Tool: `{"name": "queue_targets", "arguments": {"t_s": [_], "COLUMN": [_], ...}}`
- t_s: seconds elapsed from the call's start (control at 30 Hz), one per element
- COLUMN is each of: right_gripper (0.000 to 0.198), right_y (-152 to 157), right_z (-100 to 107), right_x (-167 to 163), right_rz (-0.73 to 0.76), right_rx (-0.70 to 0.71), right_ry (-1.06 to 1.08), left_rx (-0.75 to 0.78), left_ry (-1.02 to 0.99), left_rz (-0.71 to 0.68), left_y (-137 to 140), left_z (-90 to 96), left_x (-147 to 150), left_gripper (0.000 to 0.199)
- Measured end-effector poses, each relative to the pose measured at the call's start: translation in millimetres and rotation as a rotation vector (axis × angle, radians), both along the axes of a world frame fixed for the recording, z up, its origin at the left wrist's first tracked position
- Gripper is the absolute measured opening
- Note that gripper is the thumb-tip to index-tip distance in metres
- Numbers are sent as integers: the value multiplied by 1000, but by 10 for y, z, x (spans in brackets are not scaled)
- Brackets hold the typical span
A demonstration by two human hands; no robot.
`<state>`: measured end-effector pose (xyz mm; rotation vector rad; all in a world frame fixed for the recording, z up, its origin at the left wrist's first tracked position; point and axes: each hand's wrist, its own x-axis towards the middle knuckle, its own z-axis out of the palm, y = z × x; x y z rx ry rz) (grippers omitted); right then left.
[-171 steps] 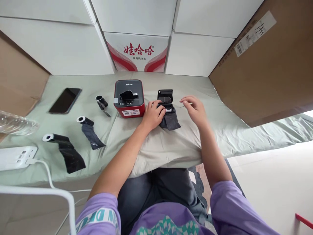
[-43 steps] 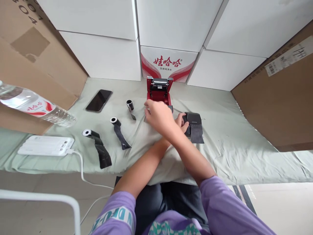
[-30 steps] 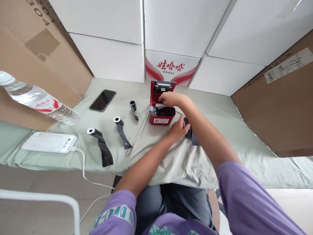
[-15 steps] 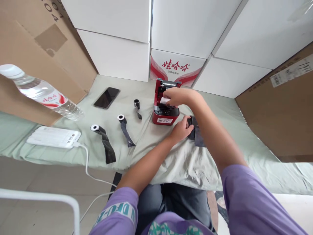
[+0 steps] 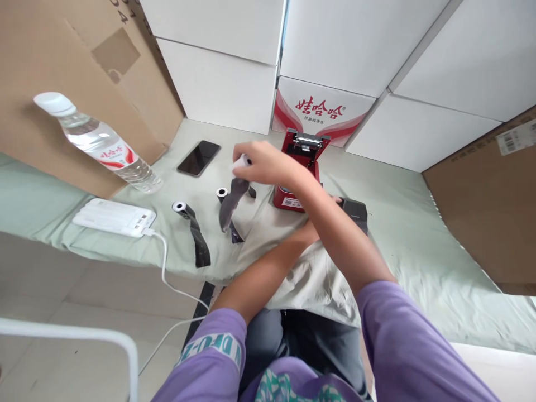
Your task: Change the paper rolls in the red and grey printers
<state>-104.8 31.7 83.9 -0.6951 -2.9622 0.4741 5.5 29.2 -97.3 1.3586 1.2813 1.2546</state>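
Note:
My right hand is closed on a paper roll, held above the cloth. A dark strip hangs from that roll, partly covering two other rolls. My left hand is mostly hidden behind the right forearm; its fingers touch the left side of a black box-shaped device. Between the hands stands a red label printer with its lid raised, partly covered by my right arm. To the left lie a paper roll and another paper roll with a dark strip trailing from it.
A phone, a water bottle and a white power bank with a cable are on the left. White boxes stand along the back. Cardboard boxes flank both sides, including a large carton at right.
My right hand has moved left from the open red printer, carrying the paper roll with its dark strip. My left hand stays by the black device. The view has shifted slightly.

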Motion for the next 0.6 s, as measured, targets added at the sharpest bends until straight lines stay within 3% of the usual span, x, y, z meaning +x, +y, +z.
{"name": "queue_targets", "arguments": {"t_s": [0.17,0.3,0.43,0.6], "right_gripper": [36,44,43,37], "right_y": [-206,-316,-252,-215], "right_z": [-474,-646,-618,-391], "right_x": [-330,-433,-397,-374], "right_rz": [19,5,4,-28], "right_rx": [140,191,143,152], "right_ry": [-284,-356,-408,-319], "left_rx": [43,-2,-34,-31], "left_ry": [100,130,147,134], "left_rz": [-64,-63,-52,-57], "left_y": [-37,-10,-32,-51], "left_z": [-37,-18,47,68], "left_x": [-37,-34,-34,-43], "left_gripper": [46,46,47,46]}}
